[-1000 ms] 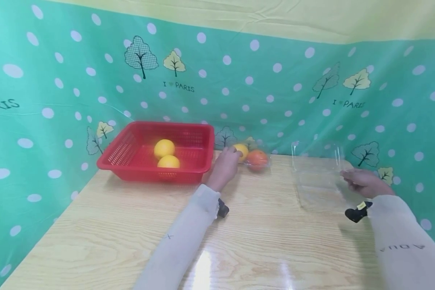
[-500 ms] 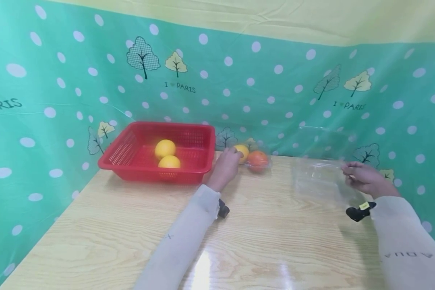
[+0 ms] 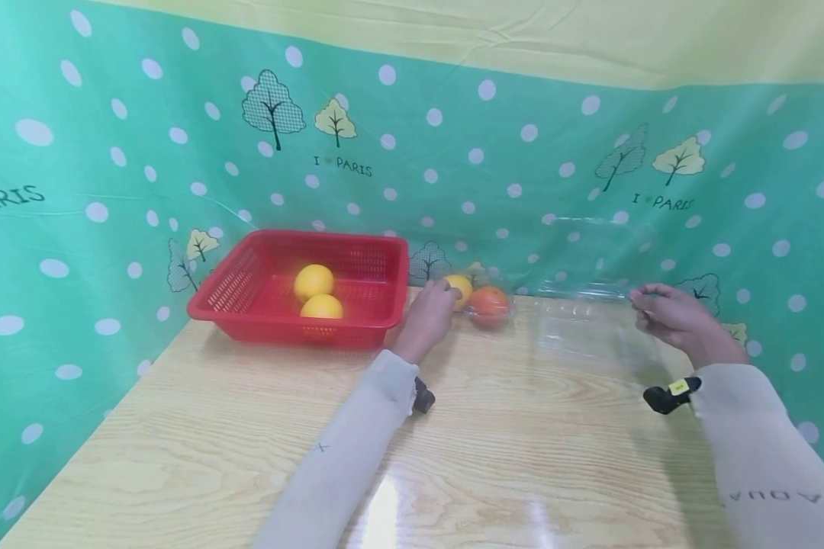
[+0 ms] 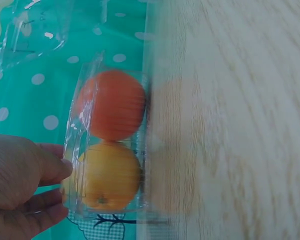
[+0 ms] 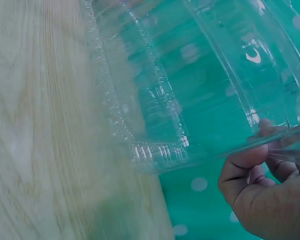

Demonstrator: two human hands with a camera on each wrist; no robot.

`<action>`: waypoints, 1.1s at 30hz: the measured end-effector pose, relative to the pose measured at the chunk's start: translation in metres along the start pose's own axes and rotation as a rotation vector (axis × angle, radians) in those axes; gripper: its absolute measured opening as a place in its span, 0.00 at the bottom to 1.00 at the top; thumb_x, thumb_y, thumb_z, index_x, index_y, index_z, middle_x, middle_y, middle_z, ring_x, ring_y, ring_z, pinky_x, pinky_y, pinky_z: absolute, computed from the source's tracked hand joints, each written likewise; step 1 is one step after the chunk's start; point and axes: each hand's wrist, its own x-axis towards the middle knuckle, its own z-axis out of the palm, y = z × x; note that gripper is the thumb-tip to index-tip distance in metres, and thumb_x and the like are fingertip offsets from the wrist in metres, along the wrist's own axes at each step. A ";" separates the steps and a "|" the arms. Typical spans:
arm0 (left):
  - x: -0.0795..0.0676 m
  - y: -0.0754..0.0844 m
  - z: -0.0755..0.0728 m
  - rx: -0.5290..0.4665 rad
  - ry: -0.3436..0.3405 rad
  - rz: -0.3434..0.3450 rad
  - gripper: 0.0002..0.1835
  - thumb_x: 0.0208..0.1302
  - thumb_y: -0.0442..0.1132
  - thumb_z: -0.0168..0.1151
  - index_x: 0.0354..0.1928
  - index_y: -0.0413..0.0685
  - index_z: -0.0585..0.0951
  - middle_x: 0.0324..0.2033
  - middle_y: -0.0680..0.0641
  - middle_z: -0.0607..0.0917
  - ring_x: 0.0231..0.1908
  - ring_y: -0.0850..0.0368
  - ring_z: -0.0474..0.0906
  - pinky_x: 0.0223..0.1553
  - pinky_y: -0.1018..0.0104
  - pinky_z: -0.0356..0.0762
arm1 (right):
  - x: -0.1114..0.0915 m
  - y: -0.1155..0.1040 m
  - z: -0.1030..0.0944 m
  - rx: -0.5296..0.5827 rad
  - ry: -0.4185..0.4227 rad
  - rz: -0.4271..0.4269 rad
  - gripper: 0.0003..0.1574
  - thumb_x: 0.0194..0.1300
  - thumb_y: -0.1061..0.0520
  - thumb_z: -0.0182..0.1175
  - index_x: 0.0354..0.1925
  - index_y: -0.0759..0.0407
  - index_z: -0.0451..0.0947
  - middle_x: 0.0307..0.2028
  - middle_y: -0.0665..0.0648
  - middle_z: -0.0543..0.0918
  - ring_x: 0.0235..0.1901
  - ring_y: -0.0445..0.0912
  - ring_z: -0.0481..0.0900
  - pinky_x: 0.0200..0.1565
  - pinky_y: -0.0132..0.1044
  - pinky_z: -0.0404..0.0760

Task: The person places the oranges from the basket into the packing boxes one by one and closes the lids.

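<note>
At the back of the table, a clear plastic clamshell box (image 4: pixel 70 137) holds a yellow-orange fruit (image 4: pixel 115 172) beside a deeper orange one (image 4: pixel 115 105). My left hand (image 3: pixel 426 316) is at its left end, fingertips gripping the edge; in the left wrist view the fingers (image 4: pixel 52 167) meet the plastic side. To the right, my right hand (image 3: pixel 680 316) pinches the edge of a second clear plastic clamshell box (image 5: pixel 185 90) between thumb and fingers. That box (image 3: pixel 584 328) is unfolded, its lid standing up against the curtain, with no fruit in it.
A red plastic basket (image 3: pixel 240 329) stands at the back left with two yellow fruits (image 3: pixel 313 284) inside. Behind the wooden table (image 3: pixel 508 450) hangs a green dotted curtain (image 3: pixel 453 175). Light glares off the table's front.
My right hand has moved up and slightly left with the clear box, whose lid has swung higher. My left hand stays at the fruit box.
</note>
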 end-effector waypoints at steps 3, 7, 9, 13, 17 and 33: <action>0.000 0.000 0.000 0.002 0.005 0.005 0.19 0.67 0.28 0.64 0.57 0.51 0.85 0.54 0.47 0.81 0.51 0.52 0.74 0.55 0.62 0.77 | -0.002 -0.005 0.012 -0.014 0.009 -0.013 0.13 0.76 0.54 0.57 0.52 0.56 0.66 0.41 0.48 0.71 0.31 0.41 0.67 0.32 0.34 0.73; 0.000 -0.001 0.001 0.004 0.017 0.016 0.19 0.66 0.28 0.64 0.57 0.51 0.85 0.53 0.46 0.82 0.49 0.51 0.74 0.53 0.63 0.76 | -0.002 -0.007 0.027 -0.007 0.025 -0.033 0.09 0.76 0.56 0.58 0.50 0.54 0.70 0.40 0.48 0.73 0.30 0.41 0.69 0.32 0.33 0.75; 0.000 -0.001 0.001 0.007 0.021 0.018 0.19 0.66 0.28 0.65 0.56 0.50 0.86 0.53 0.46 0.82 0.48 0.51 0.74 0.52 0.63 0.76 | -0.001 -0.006 0.034 -0.016 0.028 -0.045 0.08 0.76 0.57 0.57 0.50 0.54 0.70 0.40 0.49 0.73 0.29 0.41 0.69 0.32 0.32 0.75; 0.000 0.000 -0.001 0.018 0.023 0.013 0.19 0.65 0.28 0.66 0.56 0.51 0.85 0.52 0.47 0.82 0.48 0.52 0.73 0.51 0.63 0.76 | 0.001 -0.002 0.047 -0.054 0.021 -0.061 0.09 0.78 0.57 0.55 0.52 0.57 0.68 0.41 0.51 0.71 0.30 0.42 0.68 0.32 0.34 0.74; 0.000 0.002 -0.007 0.008 0.017 0.002 0.19 0.65 0.29 0.66 0.56 0.52 0.85 0.53 0.48 0.81 0.49 0.53 0.73 0.53 0.62 0.77 | 0.002 0.003 0.058 -0.052 -0.001 -0.081 0.09 0.79 0.56 0.53 0.52 0.58 0.67 0.42 0.52 0.70 0.30 0.42 0.67 0.32 0.34 0.72; 0.005 -0.010 -0.054 -0.079 0.101 -0.069 0.17 0.65 0.30 0.66 0.55 0.51 0.87 0.52 0.46 0.85 0.54 0.48 0.78 0.58 0.56 0.77 | 0.003 0.023 0.109 0.100 -0.114 -0.116 0.08 0.79 0.59 0.53 0.50 0.63 0.68 0.35 0.50 0.71 0.28 0.39 0.67 0.31 0.29 0.71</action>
